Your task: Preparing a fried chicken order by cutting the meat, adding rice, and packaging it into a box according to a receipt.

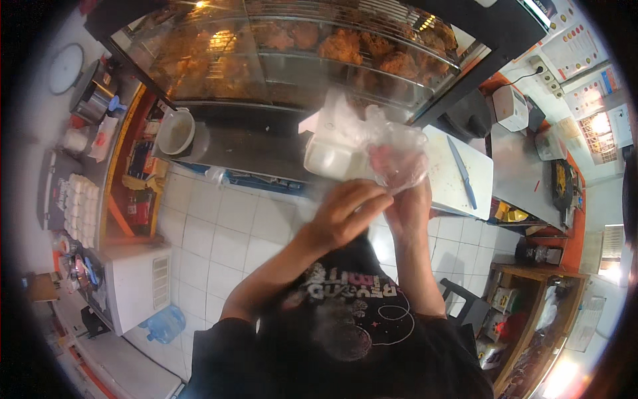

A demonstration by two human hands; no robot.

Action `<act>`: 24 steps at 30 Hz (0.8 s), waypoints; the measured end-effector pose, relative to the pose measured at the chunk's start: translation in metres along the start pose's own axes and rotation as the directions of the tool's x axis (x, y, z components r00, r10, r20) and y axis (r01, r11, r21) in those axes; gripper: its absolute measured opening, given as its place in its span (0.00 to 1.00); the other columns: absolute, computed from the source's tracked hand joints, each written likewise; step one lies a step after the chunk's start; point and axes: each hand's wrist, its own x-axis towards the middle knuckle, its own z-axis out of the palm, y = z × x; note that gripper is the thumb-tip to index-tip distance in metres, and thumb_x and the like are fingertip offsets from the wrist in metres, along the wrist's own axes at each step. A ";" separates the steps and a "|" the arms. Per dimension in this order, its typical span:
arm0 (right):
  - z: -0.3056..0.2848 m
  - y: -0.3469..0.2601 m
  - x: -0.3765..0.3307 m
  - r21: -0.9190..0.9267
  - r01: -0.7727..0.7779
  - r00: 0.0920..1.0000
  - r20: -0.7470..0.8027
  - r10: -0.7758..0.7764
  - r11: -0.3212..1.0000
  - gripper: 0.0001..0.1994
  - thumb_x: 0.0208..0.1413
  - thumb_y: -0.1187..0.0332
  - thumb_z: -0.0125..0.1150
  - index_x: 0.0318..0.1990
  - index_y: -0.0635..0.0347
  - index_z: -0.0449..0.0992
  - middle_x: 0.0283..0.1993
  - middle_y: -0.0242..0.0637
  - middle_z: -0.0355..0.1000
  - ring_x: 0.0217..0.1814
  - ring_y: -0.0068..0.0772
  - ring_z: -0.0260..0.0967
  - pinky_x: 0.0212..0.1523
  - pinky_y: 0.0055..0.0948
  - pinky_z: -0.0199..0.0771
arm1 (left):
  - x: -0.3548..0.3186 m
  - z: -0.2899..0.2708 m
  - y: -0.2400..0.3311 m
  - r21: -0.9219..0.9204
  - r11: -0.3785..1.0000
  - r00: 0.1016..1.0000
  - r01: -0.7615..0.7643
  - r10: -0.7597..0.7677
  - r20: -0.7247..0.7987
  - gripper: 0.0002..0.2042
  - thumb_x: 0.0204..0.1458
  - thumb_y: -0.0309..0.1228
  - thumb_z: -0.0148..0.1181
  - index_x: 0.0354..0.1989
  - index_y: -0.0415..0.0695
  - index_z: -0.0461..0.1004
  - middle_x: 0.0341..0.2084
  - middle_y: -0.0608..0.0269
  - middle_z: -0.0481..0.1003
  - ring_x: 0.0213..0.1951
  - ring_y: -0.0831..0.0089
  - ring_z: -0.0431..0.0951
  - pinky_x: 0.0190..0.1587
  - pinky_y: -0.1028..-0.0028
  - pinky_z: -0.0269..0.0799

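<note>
Presently: one clear plastic bag (397, 136), near the white container (323, 158); your left hand (349, 209) — pinching its lower edge; your right hand (407, 187) — inside or behind, grip unclear. Likely hazard: film tearing, should you tug unevenly.

Plastic bag (399, 141) whitish, pinkish patch; cutting board (442, 163) white; knife (462, 174) bluish; T-shirt (289, 349) black, pale print.

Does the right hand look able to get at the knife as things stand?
Probably yes, though the right hand is at the plastic bag: the knife lies uncovered on the cutting board nearby, nothing visibly between.
</note>
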 end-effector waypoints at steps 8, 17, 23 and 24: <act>0.021 0.004 0.004 -0.332 0.156 0.940 0.340 -0.036 0.930 0.30 0.68 0.52 0.46 0.68 0.66 0.58 0.71 0.44 0.57 0.72 0.39 0.53 0.70 0.36 0.51 | 0.010 -0.024 0.009 -0.009 0.999 0.999 -0.033 0.033 -0.017 0.14 0.39 0.15 0.66 0.38 0.35 0.77 0.35 0.54 0.77 0.37 0.59 0.80 0.37 0.67 0.77; 0.002 0.003 0.018 -0.730 0.448 0.841 0.540 0.034 0.516 0.23 0.57 0.66 0.58 0.59 0.65 0.66 0.60 0.51 0.61 0.65 0.55 0.57 0.64 0.43 0.56 | 0.027 -0.034 0.021 0.095 0.995 0.999 -0.010 0.007 0.032 0.13 0.40 0.20 0.69 0.36 0.40 0.78 0.37 0.59 0.77 0.40 0.61 0.77 0.41 0.65 0.72; 0.009 0.003 0.019 0.026 -0.074 0.898 0.437 0.056 0.997 0.48 0.59 0.29 0.35 0.75 0.56 0.41 0.78 0.45 0.41 0.78 0.48 0.41 0.75 0.46 0.39 | 0.024 -0.008 0.004 0.096 0.958 0.961 0.270 -0.274 0.032 0.12 0.44 0.22 0.67 0.38 0.40 0.77 0.37 0.60 0.75 0.40 0.62 0.76 0.40 0.65 0.72; 0.009 0.002 0.018 0.009 -0.094 0.920 0.382 0.084 0.995 0.48 0.59 0.29 0.35 0.75 0.56 0.41 0.78 0.45 0.41 0.78 0.48 0.41 0.75 0.46 0.39 | 0.023 -0.005 0.000 0.032 0.972 0.969 0.235 -0.237 0.075 0.11 0.45 0.21 0.66 0.39 0.39 0.77 0.36 0.60 0.75 0.39 0.62 0.77 0.40 0.66 0.73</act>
